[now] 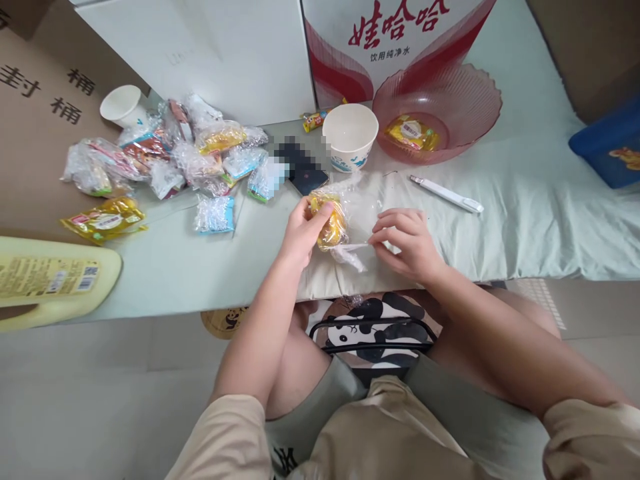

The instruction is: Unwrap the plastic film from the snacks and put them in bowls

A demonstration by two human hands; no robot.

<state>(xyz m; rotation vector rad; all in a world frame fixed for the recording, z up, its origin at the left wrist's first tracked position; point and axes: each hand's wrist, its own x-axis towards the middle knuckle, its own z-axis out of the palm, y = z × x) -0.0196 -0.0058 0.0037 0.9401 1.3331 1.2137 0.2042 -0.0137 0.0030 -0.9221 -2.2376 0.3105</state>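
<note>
My left hand grips a yellow snack packet with its thumb across the front. Clear plastic wrap surrounds the packet and spreads loosely to its right. Between the fingertips of my right hand, a stretched strand of that wrap is pinched. A crumpled white tail of wrap hangs below the packet. Just behind stand a white paper cup and a dark phone lying flat, partly blurred out. A white utility knife lies beyond my right hand.
A pink ribbed bowl at the back right holds a yellow packet. Several plastic-wrapped packets are heaped at left, near another paper cup. A yellow jug lies front left. Boxes line the back; a blue container stands right.
</note>
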